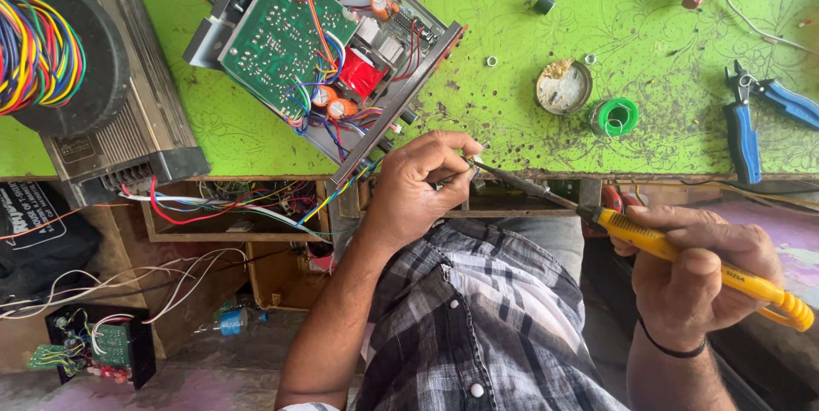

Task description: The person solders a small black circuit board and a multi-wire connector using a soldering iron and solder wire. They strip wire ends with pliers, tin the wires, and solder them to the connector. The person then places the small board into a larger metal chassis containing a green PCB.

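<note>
Your right hand [699,279] grips the yellow soldering iron [682,257], tip at a small part (too small to identify) pinched in your left hand [418,189] at frame centre; a slip could burn those fingertips [456,174].

A bright green patterned surface [512,112], scuffed and speckled with dark marks, carries an opened metal chassis with a green circuit board [328,53], a black finned metal box [128,95], a round open tin [563,87], a green spool of solder wire [616,116], blue-handled pliers [744,130] and a small black cylinder [543,4].
</note>
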`<state>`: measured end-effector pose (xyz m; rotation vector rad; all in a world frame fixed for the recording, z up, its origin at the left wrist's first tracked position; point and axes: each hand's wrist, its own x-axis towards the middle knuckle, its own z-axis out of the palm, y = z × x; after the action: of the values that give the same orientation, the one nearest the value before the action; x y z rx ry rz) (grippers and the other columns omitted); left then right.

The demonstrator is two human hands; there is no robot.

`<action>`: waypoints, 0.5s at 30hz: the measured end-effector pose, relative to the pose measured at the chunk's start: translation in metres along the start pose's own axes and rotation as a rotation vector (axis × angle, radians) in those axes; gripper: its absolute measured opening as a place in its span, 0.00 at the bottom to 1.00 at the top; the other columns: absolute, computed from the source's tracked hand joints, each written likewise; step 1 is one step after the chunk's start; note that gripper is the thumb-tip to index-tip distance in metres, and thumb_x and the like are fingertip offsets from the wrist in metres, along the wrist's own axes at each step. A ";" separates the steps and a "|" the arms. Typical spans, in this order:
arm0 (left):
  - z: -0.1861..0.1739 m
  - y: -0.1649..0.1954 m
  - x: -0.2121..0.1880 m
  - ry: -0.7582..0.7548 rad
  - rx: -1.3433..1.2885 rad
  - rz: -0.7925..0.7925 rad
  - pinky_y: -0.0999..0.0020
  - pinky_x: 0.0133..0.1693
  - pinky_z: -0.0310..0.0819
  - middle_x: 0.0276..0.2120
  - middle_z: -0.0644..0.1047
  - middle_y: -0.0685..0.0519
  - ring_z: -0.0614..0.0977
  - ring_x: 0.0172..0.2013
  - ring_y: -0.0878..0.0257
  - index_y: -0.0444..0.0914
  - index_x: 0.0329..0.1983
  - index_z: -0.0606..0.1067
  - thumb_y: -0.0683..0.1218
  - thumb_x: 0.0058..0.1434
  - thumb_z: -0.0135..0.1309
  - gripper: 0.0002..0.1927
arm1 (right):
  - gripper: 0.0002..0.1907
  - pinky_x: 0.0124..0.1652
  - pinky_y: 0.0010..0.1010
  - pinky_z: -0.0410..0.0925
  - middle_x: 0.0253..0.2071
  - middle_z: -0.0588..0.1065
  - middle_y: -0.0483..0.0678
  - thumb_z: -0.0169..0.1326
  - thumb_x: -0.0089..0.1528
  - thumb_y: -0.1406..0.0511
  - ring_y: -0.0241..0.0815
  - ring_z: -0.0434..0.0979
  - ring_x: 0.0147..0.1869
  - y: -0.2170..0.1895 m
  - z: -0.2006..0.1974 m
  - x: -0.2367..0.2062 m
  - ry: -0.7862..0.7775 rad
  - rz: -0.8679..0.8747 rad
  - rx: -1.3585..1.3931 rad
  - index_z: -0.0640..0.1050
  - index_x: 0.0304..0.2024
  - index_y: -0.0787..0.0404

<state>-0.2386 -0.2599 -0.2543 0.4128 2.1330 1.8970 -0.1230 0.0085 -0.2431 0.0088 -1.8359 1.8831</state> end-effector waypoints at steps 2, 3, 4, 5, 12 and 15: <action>0.000 0.000 0.000 -0.006 -0.031 -0.006 0.78 0.34 0.76 0.48 0.80 0.52 0.79 0.34 0.76 0.34 0.33 0.73 0.33 0.62 0.60 0.07 | 0.20 0.33 0.37 0.76 0.35 0.75 0.58 0.51 0.75 0.54 0.51 0.84 0.43 -0.001 0.000 0.000 -0.013 0.006 -0.026 0.64 0.48 0.65; 0.000 0.000 0.000 -0.006 -0.023 -0.010 0.78 0.34 0.75 0.48 0.81 0.52 0.78 0.33 0.76 0.34 0.33 0.73 0.33 0.61 0.60 0.07 | 0.20 0.32 0.36 0.76 0.35 0.75 0.58 0.50 0.75 0.54 0.50 0.84 0.42 -0.001 -0.001 0.000 -0.017 0.009 -0.039 0.64 0.47 0.65; 0.000 0.000 0.000 -0.006 -0.014 -0.014 0.79 0.33 0.74 0.48 0.81 0.52 0.77 0.32 0.76 0.34 0.32 0.73 0.33 0.61 0.60 0.07 | 0.21 0.32 0.36 0.76 0.35 0.75 0.58 0.50 0.75 0.54 0.50 0.84 0.42 -0.002 -0.002 0.000 -0.018 0.013 -0.049 0.64 0.47 0.65; 0.000 0.000 0.000 -0.006 -0.006 -0.017 0.79 0.32 0.72 0.47 0.81 0.52 0.76 0.31 0.76 0.34 0.32 0.73 0.33 0.61 0.60 0.07 | 0.21 0.31 0.36 0.75 0.34 0.74 0.57 0.49 0.75 0.54 0.50 0.83 0.41 -0.001 -0.002 -0.001 0.004 0.003 -0.042 0.63 0.46 0.65; 0.000 -0.001 -0.001 -0.005 -0.021 -0.011 0.79 0.33 0.73 0.48 0.81 0.51 0.76 0.33 0.77 0.34 0.33 0.74 0.33 0.61 0.60 0.07 | 0.21 0.39 0.40 0.79 0.39 0.65 0.51 0.49 0.80 0.55 0.52 0.84 0.41 0.009 -0.016 -0.011 0.165 -0.117 -0.090 0.61 0.47 0.66; 0.000 -0.001 0.000 -0.006 -0.026 -0.006 0.79 0.34 0.73 0.48 0.81 0.51 0.76 0.34 0.77 0.34 0.33 0.74 0.33 0.62 0.60 0.07 | 0.22 0.39 0.39 0.78 0.35 0.66 0.50 0.50 0.81 0.55 0.52 0.84 0.42 0.010 -0.020 -0.014 0.132 -0.067 -0.030 0.62 0.47 0.67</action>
<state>-0.2384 -0.2603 -0.2550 0.4057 2.1012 1.9162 -0.1076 0.0233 -0.2590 -0.0621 -1.7523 1.7669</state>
